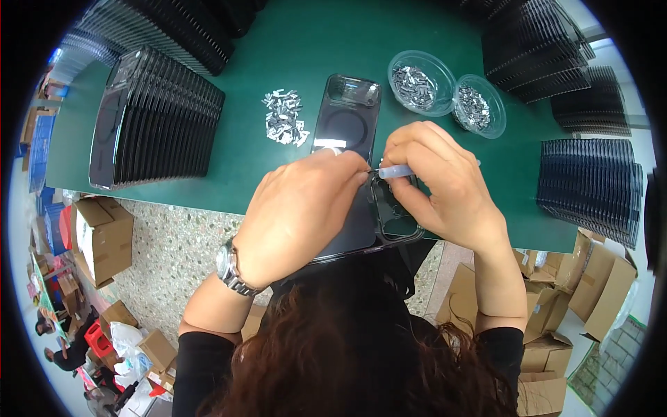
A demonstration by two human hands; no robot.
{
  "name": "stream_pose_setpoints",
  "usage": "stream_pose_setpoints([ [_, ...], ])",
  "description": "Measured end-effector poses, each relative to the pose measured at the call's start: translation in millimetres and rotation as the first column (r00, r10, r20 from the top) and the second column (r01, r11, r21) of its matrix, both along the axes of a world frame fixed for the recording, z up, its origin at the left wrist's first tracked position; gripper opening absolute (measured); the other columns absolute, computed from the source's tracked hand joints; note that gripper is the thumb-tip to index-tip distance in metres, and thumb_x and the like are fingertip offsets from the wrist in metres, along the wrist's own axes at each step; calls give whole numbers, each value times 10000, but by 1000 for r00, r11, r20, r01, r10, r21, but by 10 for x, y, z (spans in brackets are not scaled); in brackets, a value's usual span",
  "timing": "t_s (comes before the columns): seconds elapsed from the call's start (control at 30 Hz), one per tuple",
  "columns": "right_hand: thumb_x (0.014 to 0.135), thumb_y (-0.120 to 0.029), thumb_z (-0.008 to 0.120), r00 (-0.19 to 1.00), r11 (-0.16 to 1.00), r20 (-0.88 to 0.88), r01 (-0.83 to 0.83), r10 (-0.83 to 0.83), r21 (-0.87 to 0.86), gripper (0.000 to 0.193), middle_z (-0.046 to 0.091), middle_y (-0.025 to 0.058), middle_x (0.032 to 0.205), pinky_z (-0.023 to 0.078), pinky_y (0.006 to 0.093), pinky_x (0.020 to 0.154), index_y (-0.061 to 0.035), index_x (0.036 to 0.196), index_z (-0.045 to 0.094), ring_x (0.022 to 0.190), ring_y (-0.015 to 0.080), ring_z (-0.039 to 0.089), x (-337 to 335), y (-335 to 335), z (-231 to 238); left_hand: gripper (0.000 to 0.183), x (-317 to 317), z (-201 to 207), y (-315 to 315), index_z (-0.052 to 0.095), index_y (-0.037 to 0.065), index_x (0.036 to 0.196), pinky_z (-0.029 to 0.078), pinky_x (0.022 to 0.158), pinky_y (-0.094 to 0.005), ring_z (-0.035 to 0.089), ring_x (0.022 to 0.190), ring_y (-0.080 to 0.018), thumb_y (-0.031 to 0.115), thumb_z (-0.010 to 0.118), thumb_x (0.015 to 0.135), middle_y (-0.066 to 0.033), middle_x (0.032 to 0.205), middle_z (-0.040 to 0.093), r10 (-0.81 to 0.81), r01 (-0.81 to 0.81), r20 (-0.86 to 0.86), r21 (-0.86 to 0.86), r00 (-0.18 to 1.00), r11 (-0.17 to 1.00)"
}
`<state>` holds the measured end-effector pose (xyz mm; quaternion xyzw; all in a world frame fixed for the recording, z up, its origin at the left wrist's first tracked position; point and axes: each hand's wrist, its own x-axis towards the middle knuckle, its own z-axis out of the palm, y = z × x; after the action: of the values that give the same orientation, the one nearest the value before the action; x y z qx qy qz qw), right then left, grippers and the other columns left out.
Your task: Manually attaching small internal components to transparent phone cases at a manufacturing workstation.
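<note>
My left hand (306, 201), a metal-band watch on its wrist, is closed in a pinch; whatever its fingertips hold is too small to make out. Between the fingers of my right hand (445, 181) is a slim pen-like tool (396, 171) with a pale translucent barrel. Its thin dark tip meets my left fingertips. Below both hands a dark-framed phone case (397, 235) lies at the table's front edge, partly covered by them. Just beyond lies a smoky see-through phone case (344, 115) with a ring on its back.
Small silver and dark pieces lie in a loose pile (285, 118). Similar pieces fill two clear round tubs, the larger tub (448, 66) and the smaller tub (501, 118). Stacked cases (156, 118) stand left, more stacks (590, 184) right. Cardboard boxes (104, 240) sit on the floor.
</note>
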<state>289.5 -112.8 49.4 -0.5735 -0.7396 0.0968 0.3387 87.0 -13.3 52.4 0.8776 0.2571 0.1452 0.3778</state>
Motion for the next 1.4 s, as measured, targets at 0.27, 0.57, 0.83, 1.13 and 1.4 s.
stream_pose_setpoints([
  [0.27,779,18,751,991,1000,133,-4,6,-21,274,589,101,916,525,448,674,-37,986,579,877,327,639,-44,2,-21,110,36,12,19,711,9,1051,530,743,-459,678,870,-418,64,652,975,-196,921,699,3,-3,-43,-14,999,1000],
  [0.57,901,-25,708,998,963,-30,41,-51,-266,165,613,177,933,511,515,708,-18,1021,596,876,439,640,-26,23,-38,104,51,-98,47,690,-3,1052,520,722,-444,666,841,-436,76,661,990,-219,904,689,-32,30,-31,-79,999,996],
  [0.83,917,-45,713,992,938,-96,43,-81,-343,173,632,205,980,508,517,745,10,1039,604,908,472,632,-2,-4,35,131,95,-106,-1,693,1,1103,523,710,-438,679,855,-444,65,657,995,-230,934,706,-42,44,24,-129,999,991],
  [1.13,922,-96,738,994,978,34,106,-101,-178,287,640,155,1069,533,489,754,-16,1184,651,917,405,666,30,-89,188,119,126,-104,42,697,17,1099,529,688,-406,678,769,-399,65,661,996,-218,878,697,-8,10,26,-105,1000,994],
  [1.4,888,-17,756,992,980,72,112,-101,-166,319,665,110,1019,552,402,754,-20,1205,719,887,307,690,81,-108,238,113,99,-77,47,692,11,1099,517,671,-374,655,709,-349,62,655,1005,-198,826,680,-8,10,24,-104,1000,994],
])
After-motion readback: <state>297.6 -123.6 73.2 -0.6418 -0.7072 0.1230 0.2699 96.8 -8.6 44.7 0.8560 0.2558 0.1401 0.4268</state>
